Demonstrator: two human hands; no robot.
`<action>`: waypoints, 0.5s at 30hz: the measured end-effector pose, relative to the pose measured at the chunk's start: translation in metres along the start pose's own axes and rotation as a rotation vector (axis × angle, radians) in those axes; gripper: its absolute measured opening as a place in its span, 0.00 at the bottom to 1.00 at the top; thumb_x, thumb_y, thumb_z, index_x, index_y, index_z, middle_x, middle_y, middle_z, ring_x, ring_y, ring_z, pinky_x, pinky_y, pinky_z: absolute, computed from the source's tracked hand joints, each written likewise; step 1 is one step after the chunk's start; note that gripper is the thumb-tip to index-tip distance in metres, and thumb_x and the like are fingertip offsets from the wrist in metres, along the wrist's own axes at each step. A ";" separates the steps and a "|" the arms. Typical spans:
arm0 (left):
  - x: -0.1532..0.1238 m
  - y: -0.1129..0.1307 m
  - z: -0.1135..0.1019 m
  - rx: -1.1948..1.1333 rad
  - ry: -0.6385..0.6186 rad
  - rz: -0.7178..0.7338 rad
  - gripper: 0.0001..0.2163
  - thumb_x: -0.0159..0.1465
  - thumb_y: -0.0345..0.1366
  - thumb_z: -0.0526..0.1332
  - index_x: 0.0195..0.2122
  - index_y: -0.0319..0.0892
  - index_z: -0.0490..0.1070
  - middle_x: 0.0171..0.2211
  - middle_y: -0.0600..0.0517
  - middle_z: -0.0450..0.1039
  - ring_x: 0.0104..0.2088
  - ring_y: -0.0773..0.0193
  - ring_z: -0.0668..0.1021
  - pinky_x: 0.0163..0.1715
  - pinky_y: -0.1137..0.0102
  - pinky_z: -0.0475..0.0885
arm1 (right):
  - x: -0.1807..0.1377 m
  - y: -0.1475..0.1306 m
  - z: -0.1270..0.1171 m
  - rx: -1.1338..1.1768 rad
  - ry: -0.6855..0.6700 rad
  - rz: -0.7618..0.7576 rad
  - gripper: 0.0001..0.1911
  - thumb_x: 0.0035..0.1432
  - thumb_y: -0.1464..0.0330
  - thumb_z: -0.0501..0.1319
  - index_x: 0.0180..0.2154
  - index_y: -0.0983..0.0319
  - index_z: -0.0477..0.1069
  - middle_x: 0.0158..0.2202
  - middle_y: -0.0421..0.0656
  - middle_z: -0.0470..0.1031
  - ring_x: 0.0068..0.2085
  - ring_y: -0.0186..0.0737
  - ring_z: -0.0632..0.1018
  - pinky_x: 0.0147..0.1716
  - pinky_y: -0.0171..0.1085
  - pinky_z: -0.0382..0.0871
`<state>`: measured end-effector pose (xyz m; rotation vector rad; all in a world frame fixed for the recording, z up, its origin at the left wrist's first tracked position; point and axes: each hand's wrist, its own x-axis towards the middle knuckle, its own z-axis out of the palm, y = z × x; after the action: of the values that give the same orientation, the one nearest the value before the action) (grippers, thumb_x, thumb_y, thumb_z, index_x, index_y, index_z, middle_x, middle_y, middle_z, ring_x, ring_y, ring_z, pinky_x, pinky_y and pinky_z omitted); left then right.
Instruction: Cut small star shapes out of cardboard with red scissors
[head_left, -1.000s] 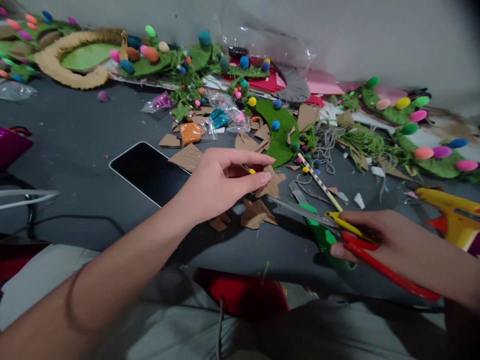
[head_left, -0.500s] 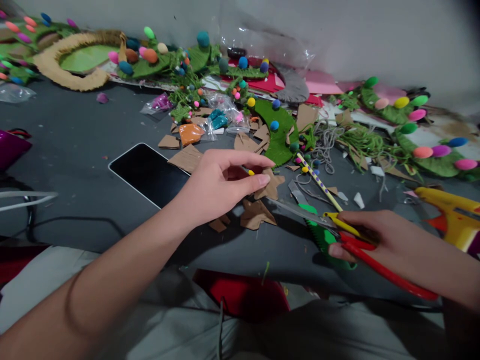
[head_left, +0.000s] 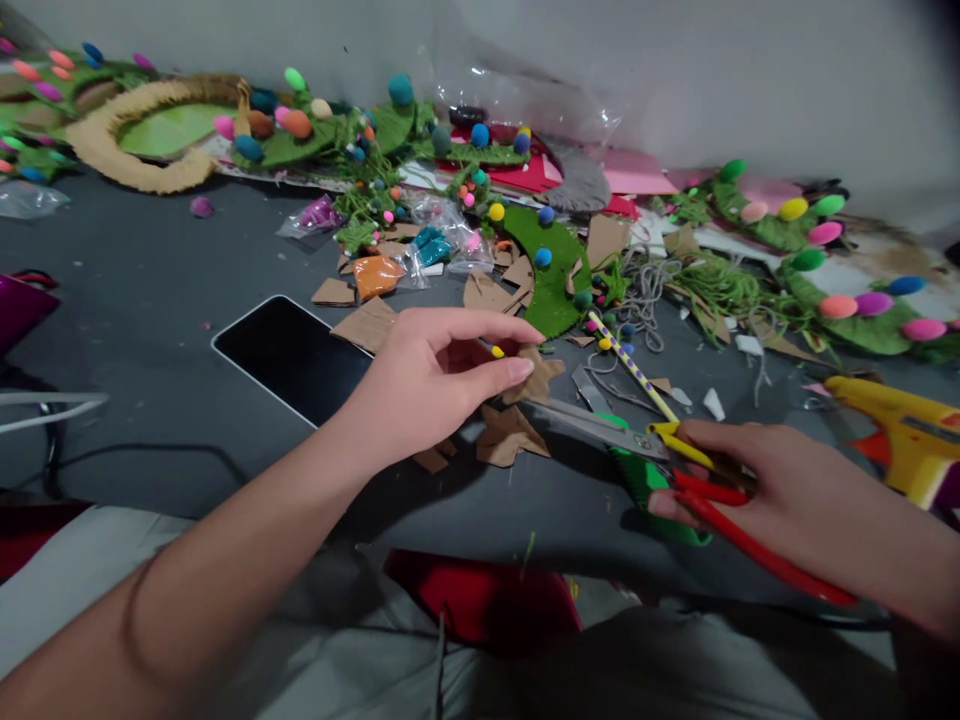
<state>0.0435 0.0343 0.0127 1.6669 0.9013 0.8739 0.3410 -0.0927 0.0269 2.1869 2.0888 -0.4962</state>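
Between the thumb and fingers of my left hand [head_left: 431,385] is a small brown cardboard star [head_left: 541,380], held just above the table. My right hand [head_left: 780,490] is closed round the red and yellow handles of a pair of scissors [head_left: 600,425]. The blades point left, their tips at the lower edge of the cardboard star; whether they bite into it I cannot tell. Another cut piece of cardboard [head_left: 511,437] lies below my left fingers. A green-handled utility knife [head_left: 649,490] lies under the scissors, and a black-screened phone [head_left: 289,355] sits beneath my left wrist.
A yellow glue gun [head_left: 900,420] lies at the right. Behind my hands are a green felt crescent [head_left: 551,265], a dotted stick [head_left: 634,365], grey cord [head_left: 649,285], cardboard scraps and small plastic bags. Decorated green felt pieces and a tan crescent [head_left: 112,135] line the wall.
The scissor blades have opened slightly and shifted a little left against the cardboard star. My left hand keeps its pinch. The whole view has shifted slightly.
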 end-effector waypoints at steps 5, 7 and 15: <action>-0.001 0.002 0.000 0.013 0.013 -0.005 0.07 0.61 0.33 0.74 0.41 0.43 0.86 0.34 0.51 0.85 0.31 0.65 0.82 0.29 0.74 0.75 | 0.001 -0.002 -0.002 -0.017 -0.113 0.036 0.38 0.52 0.27 0.58 0.40 0.53 0.80 0.32 0.44 0.84 0.31 0.53 0.82 0.30 0.45 0.73; -0.001 0.002 0.000 0.006 0.021 -0.002 0.07 0.61 0.33 0.74 0.41 0.43 0.86 0.33 0.51 0.85 0.30 0.66 0.82 0.29 0.74 0.75 | 0.000 -0.003 -0.003 -0.010 -0.116 0.031 0.38 0.53 0.28 0.57 0.39 0.53 0.79 0.31 0.44 0.83 0.31 0.53 0.82 0.30 0.45 0.72; -0.001 0.000 0.000 0.005 0.028 -0.006 0.07 0.61 0.34 0.74 0.41 0.43 0.86 0.33 0.52 0.84 0.29 0.67 0.80 0.28 0.73 0.74 | 0.000 -0.004 -0.005 0.036 -0.120 0.011 0.36 0.55 0.29 0.58 0.36 0.53 0.77 0.28 0.42 0.80 0.29 0.50 0.80 0.29 0.43 0.69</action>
<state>0.0433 0.0334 0.0124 1.6589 0.9276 0.8931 0.3382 -0.0917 0.0320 2.1289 2.0204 -0.6522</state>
